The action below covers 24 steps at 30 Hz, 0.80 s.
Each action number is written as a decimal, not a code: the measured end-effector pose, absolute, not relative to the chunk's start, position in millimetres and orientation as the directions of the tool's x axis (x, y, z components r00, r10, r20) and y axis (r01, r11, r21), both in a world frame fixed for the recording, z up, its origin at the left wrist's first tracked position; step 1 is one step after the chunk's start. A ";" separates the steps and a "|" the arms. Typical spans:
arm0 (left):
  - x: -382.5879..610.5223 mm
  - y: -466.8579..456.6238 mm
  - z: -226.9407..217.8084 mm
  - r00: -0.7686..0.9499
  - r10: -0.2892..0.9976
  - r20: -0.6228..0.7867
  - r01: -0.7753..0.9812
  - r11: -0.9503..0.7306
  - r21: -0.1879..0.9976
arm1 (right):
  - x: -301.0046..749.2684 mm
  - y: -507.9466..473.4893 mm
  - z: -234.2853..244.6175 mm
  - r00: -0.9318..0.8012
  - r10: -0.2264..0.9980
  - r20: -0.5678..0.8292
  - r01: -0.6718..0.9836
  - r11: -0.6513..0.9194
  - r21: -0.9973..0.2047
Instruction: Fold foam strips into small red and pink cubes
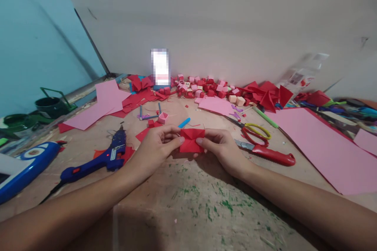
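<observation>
The left hand (166,141) is bare and slim-fingered, and behind it the left forearm (97,196) is bare too, narrowing towards the wrist; the right hand (222,145) and right forearm (294,192) match.

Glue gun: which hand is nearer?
Left. The left hand is just right of the glue gun, pinching the folded red paper by its left edge; the right hand is farther right, at the paper's opposite edge.

At left we see a blue glue gun (113,156) — its red light (107,155) lit — and, farther left, a green cup (50,107). Far off glows a blurred screen (160,66), perhaps a phone's. At right lie scissors (243,126), a red-handled knife (272,155) and, beyond, a bottle (303,77).
</observation>
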<state>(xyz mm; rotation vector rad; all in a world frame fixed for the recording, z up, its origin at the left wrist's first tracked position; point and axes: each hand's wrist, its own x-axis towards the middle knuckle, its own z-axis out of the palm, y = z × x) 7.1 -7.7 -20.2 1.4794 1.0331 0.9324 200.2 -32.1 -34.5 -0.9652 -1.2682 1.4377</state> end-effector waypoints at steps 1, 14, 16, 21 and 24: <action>7.1 -8.0 -20.3 0.327 0.945 0.021 0.126 -0.066 0.990 | 200.1 -32.1 -34.5 -0.237 0.971 0.030 -0.167 -0.010 -0.986; 6.7 -9.9 -17.7 0.284 0.942 0.181 0.161 -0.233 0.959 | 199.7 -31.1 -36.1 -0.230 0.973 0.024 -0.193 -0.021 -0.981; 6.8 -10.3 -18.3 0.316 0.936 0.157 0.164 -0.217 0.962 | 199.5 -30.8 -35.7 -0.233 0.972 0.025 -0.185 -0.019 -0.983; 7.3 -10.9 -19.1 0.331 0.936 0.120 0.174 -0.185 0.967 | 199.5 -30.6 -35.6 -0.233 0.972 0.016 -0.166 -0.023 -0.986; 7.5 -11.0 -19.2 0.334 0.934 0.127 0.181 -0.195 0.964 | 199.8 -30.8 -36.1 -0.240 0.971 0.014 -0.169 -0.027 -0.985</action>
